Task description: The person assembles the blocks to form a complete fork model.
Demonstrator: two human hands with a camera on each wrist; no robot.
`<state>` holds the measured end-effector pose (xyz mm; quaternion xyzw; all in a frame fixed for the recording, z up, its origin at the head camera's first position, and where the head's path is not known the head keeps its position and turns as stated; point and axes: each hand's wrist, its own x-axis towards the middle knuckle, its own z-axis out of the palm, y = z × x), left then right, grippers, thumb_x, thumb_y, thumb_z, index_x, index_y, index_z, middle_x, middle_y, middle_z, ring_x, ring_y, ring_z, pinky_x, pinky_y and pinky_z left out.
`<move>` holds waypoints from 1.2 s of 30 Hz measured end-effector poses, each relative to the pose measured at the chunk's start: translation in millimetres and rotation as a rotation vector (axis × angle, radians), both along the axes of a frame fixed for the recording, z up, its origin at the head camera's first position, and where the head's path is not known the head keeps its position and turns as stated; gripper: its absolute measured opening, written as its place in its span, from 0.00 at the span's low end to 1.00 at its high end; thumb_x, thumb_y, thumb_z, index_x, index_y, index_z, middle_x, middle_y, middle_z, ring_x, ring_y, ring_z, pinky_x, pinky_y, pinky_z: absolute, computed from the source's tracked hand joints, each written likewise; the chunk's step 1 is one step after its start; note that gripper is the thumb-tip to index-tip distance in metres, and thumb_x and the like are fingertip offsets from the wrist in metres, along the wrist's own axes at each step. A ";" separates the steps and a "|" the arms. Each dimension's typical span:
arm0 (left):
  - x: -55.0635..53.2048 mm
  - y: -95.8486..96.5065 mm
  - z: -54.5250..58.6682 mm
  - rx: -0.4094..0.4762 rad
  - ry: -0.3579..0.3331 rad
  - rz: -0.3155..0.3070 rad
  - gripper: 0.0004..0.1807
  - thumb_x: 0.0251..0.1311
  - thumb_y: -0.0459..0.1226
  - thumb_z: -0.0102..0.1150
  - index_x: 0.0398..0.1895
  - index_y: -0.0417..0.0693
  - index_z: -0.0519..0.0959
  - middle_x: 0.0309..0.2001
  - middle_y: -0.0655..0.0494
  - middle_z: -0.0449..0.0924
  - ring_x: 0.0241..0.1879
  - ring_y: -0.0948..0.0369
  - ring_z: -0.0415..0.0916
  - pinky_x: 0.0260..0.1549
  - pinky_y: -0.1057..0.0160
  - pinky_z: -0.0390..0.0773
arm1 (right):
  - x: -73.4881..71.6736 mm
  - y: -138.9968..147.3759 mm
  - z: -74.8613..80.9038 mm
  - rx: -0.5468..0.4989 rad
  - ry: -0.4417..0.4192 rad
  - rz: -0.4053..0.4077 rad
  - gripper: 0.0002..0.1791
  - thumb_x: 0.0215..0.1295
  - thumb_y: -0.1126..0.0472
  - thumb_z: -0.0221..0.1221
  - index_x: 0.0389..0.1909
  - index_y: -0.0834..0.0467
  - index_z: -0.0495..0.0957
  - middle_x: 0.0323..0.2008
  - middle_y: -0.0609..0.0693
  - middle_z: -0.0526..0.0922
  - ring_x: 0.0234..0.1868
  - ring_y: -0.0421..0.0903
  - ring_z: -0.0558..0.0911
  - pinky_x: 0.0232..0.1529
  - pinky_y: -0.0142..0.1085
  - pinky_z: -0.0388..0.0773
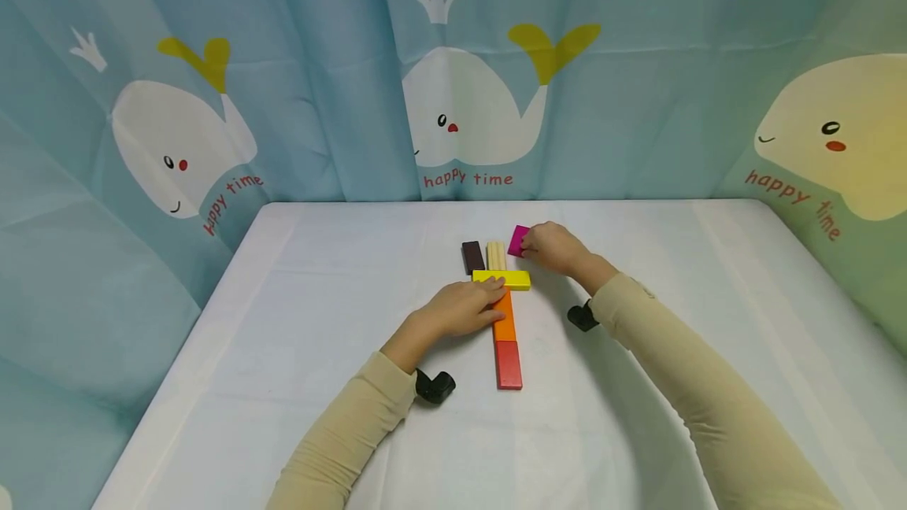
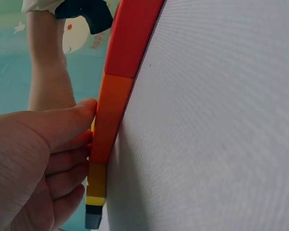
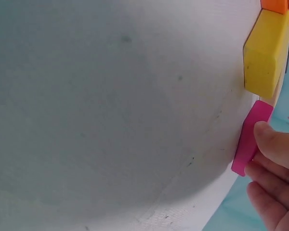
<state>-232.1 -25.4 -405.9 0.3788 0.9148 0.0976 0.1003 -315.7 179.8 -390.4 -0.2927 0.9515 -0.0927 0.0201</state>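
My right hand (image 1: 556,248) pinches a flat magenta block (image 3: 250,137) between thumb and fingers, just right of the cream block's far end. My left hand (image 1: 460,308) lies with its fingers extended over the yellow block (image 1: 520,281), its thumb touching the orange block (image 2: 111,113). The yellow block lies crosswise. Below it, the orange block and a red block (image 1: 509,366) run end to end toward me. Beyond the yellow block stand a dark brown block (image 1: 472,256) and a ridged cream block (image 1: 496,256), side by side with a small gap.
A white-covered table (image 1: 319,274) lies under the blocks, its far edge close beyond the magenta one. Behind it hangs a blue-green curtain (image 1: 319,61) with whale prints. A black wrist device (image 1: 435,388) hangs below the left cuff, another (image 1: 583,316) by the right cuff.
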 end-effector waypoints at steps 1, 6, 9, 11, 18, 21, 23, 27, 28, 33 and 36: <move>-0.2 -0.1 -0.1 0.002 0.000 -0.001 0.28 0.67 0.49 0.46 0.67 0.47 0.62 0.67 0.55 0.57 0.66 0.63 0.53 0.61 0.62 0.57 | 0.5 -0.1 0.2 0.000 -0.001 0.005 0.07 0.57 0.66 0.62 0.35 0.66 0.84 0.28 0.53 0.83 0.27 0.46 0.76 0.39 0.41 0.77; -1.1 -0.6 -0.5 0.003 0.006 0.001 0.28 0.66 0.49 0.46 0.66 0.47 0.63 0.67 0.55 0.58 0.66 0.63 0.53 0.61 0.62 0.58 | 4.6 0.1 2.0 0.012 0.012 0.043 0.06 0.56 0.66 0.63 0.33 0.65 0.84 0.27 0.52 0.83 0.25 0.45 0.74 0.37 0.40 0.78; -1.3 -0.7 -0.3 0.000 0.010 0.004 0.28 0.66 0.48 0.46 0.66 0.47 0.63 0.67 0.55 0.58 0.66 0.63 0.53 0.61 0.62 0.57 | 7.2 0.6 2.3 0.014 0.046 0.084 0.04 0.56 0.67 0.63 0.31 0.64 0.83 0.26 0.51 0.82 0.24 0.45 0.74 0.34 0.39 0.77; -1.4 -1.0 0.2 -0.001 0.010 0.006 0.28 0.67 0.48 0.46 0.66 0.47 0.63 0.67 0.55 0.58 0.66 0.63 0.53 0.61 0.62 0.57 | 8.1 0.7 2.5 0.012 0.052 0.088 0.04 0.56 0.67 0.63 0.31 0.64 0.83 0.25 0.51 0.82 0.24 0.45 0.74 0.34 0.39 0.77; -1.6 -0.1 -0.2 -0.001 -0.001 0.000 0.28 0.67 0.49 0.45 0.67 0.47 0.62 0.67 0.56 0.57 0.66 0.64 0.52 0.61 0.62 0.56 | 14.6 2.0 1.9 0.042 0.021 0.074 0.07 0.56 0.66 0.63 0.34 0.65 0.83 0.28 0.51 0.82 0.27 0.46 0.75 0.39 0.40 0.78; -1.3 0.1 -0.7 -0.003 0.001 -0.003 0.28 0.67 0.49 0.45 0.66 0.47 0.62 0.67 0.55 0.57 0.66 0.64 0.52 0.61 0.62 0.56 | 18.4 2.1 2.4 0.034 0.027 0.087 0.07 0.56 0.67 0.63 0.35 0.66 0.83 0.29 0.53 0.82 0.27 0.47 0.76 0.40 0.41 0.78; -1.1 0.1 -0.9 -0.003 0.005 -0.004 0.28 0.67 0.49 0.45 0.66 0.47 0.63 0.67 0.55 0.57 0.66 0.64 0.52 0.61 0.63 0.56 | 20.6 2.6 2.7 0.027 0.036 0.097 0.07 0.55 0.67 0.63 0.35 0.66 0.83 0.29 0.53 0.82 0.28 0.47 0.77 0.40 0.41 0.78; -1.1 0.3 -1.6 0.001 0.010 -0.001 0.28 0.67 0.48 0.46 0.66 0.47 0.63 0.67 0.55 0.58 0.66 0.63 0.53 0.61 0.62 0.57 | 24.2 3.9 2.5 0.026 0.037 0.110 0.09 0.55 0.67 0.63 0.37 0.67 0.83 0.31 0.54 0.83 0.30 0.48 0.78 0.41 0.41 0.78; -1.0 0.5 -1.7 0.001 0.011 -0.001 0.28 0.67 0.48 0.46 0.66 0.47 0.63 0.67 0.55 0.58 0.65 0.63 0.53 0.61 0.62 0.57 | 24.9 4.3 2.3 0.028 0.034 0.109 0.10 0.55 0.66 0.63 0.37 0.67 0.83 0.32 0.54 0.83 0.31 0.48 0.79 0.42 0.41 0.78; -0.3 0.9 -1.7 0.002 0.011 -0.002 0.28 0.67 0.48 0.46 0.66 0.46 0.63 0.67 0.54 0.58 0.66 0.63 0.53 0.61 0.62 0.57 | 27.5 6.0 1.9 0.020 0.039 0.130 0.10 0.55 0.67 0.63 0.38 0.67 0.82 0.33 0.55 0.83 0.34 0.49 0.80 0.43 0.42 0.77; -0.2 0.9 -1.5 0.004 0.010 -0.001 0.27 0.67 0.48 0.46 0.66 0.46 0.63 0.67 0.54 0.58 0.66 0.63 0.53 0.61 0.62 0.57 | 28.9 7.0 2.0 0.012 0.044 0.144 0.10 0.54 0.68 0.63 0.38 0.67 0.82 0.33 0.56 0.83 0.35 0.50 0.80 0.43 0.43 0.77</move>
